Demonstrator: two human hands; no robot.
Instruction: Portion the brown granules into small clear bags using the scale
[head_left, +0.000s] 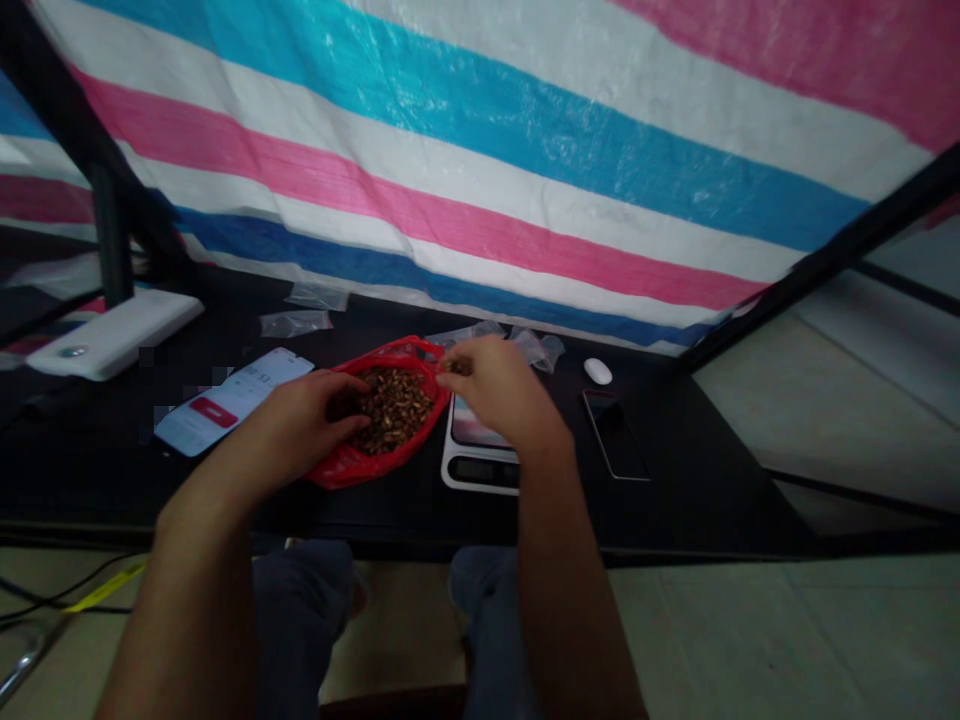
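Observation:
A red plastic bag (352, 468) lies with its mouth spread, full of small brown and yellowish dried pieces (394, 408) whose exact kind I cannot make out. My left hand (311, 415) reaches over the bag's left rim, thumb and fingers apart against the pieces; some fingertips are hidden. At the bag's right rim, my right hand (491, 385) is closed around a few of the same brown pieces. Beneath that hand and wrist is a white digital scale (459, 476), partly covered, its display dark.
A lit phone (232, 400) lies left of the bag, a dark phone (616, 435) right of the scale. Near the latter sits a white mouse (598, 371). Clear plastic bags (296, 322) lie along the striped sheet (450, 190). A white box-like device (116, 335) is far left.

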